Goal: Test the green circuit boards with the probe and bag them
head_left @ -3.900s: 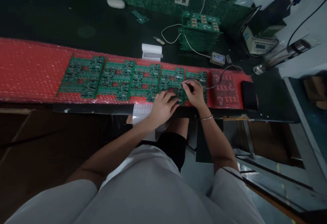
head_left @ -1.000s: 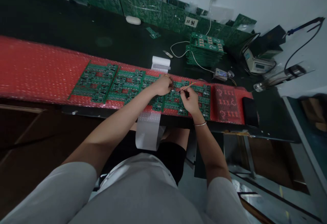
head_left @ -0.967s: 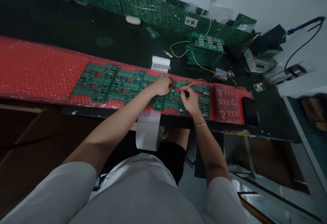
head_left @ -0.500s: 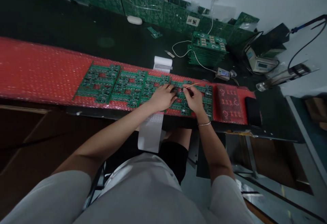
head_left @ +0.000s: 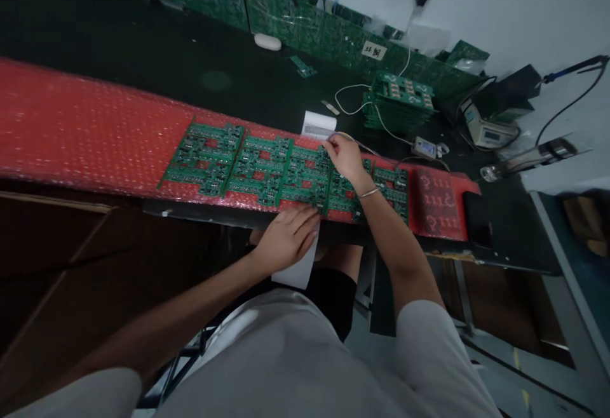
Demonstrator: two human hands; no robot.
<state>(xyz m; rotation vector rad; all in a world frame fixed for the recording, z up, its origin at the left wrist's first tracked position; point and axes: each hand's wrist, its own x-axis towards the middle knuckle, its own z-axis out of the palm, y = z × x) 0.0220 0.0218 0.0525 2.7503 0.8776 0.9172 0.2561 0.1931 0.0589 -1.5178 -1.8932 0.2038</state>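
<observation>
A row of green circuit boards (head_left: pixel 260 165) lies side by side on red bubble wrap (head_left: pixel 86 126) along the bench's front edge. My right hand (head_left: pixel 344 156) reaches over the boards to their far edge, fingers pinched on a thin probe with a wire trailing right. My left hand (head_left: pixel 288 235) rests at the bench's front edge below the boards, fingers laid on a white strip of labels (head_left: pixel 298 270) that hangs down over the edge.
A white label roll (head_left: pixel 318 124) lies just behind the boards. A stack of green boards (head_left: pixel 399 101), a small meter (head_left: pixel 424 147) and a grey instrument (head_left: pixel 488 131) sit at the back right. A dark red board (head_left: pixel 436 201) and a black phone (head_left: pixel 476 218) lie to the right.
My left hand has pulled back from the boards to the front edge and the white strip. My right hand has moved up and left to the boards' far edge. The view shifted left.
</observation>
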